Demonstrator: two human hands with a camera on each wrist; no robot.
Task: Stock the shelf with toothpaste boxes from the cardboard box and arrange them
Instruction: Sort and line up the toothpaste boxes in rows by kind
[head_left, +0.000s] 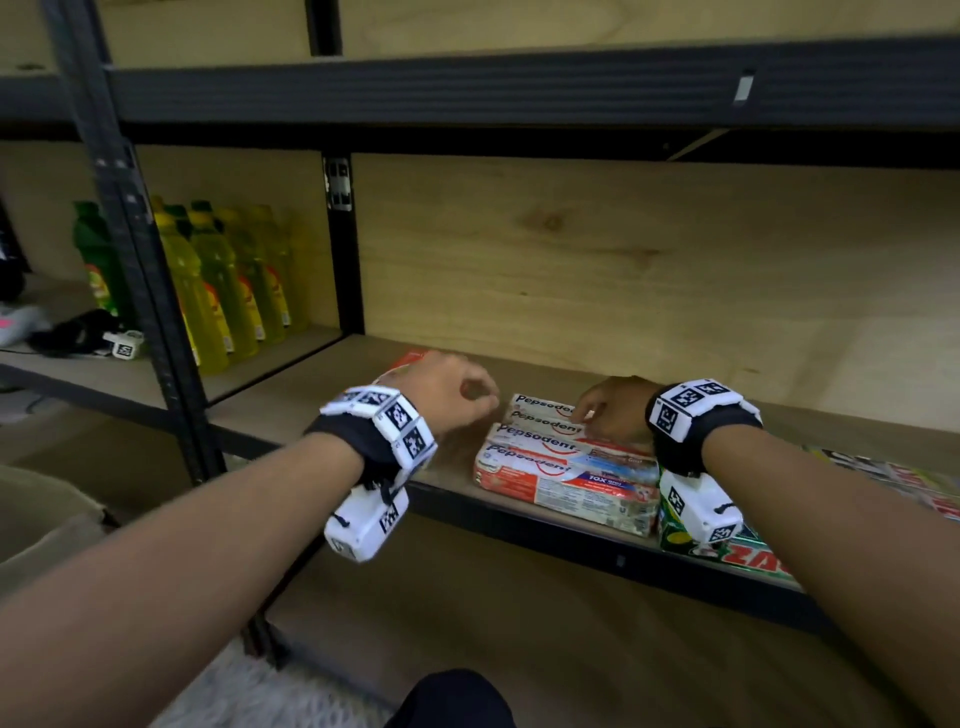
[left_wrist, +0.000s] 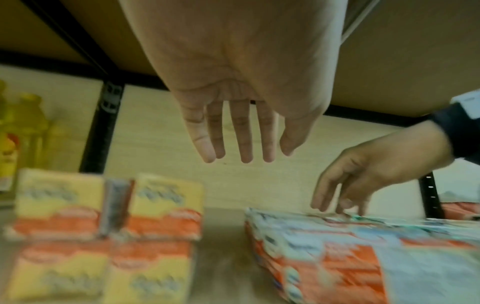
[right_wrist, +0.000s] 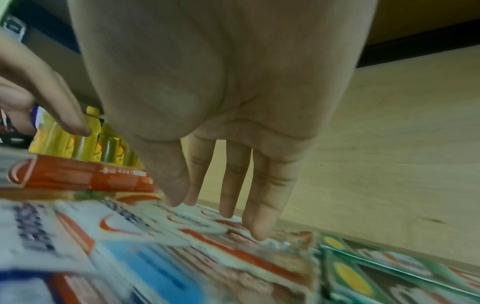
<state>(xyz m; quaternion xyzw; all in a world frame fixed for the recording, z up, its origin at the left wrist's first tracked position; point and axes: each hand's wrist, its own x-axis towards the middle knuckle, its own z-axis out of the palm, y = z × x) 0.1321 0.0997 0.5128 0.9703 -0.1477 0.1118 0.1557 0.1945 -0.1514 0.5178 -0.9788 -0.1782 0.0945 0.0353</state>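
right hand (head_left: 613, 410) has loose fingertips resting on the toothpaste boxes (head_left: 566, 467) on the shelf (head_left: 322, 395), left hand (head_left: 447, 395) hovers released just left of them, holding nothing

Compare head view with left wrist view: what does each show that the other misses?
Only the head view shows the green boxes at the shelf's front edge, right of the Pepsodent boxes, and their readable brand name. Only the left wrist view shows the yellow and orange packs under the left hand, whose fingers hang straight and hold nothing. Both show the right hand touching the Pepsodent boxes, and the yellow bottles.
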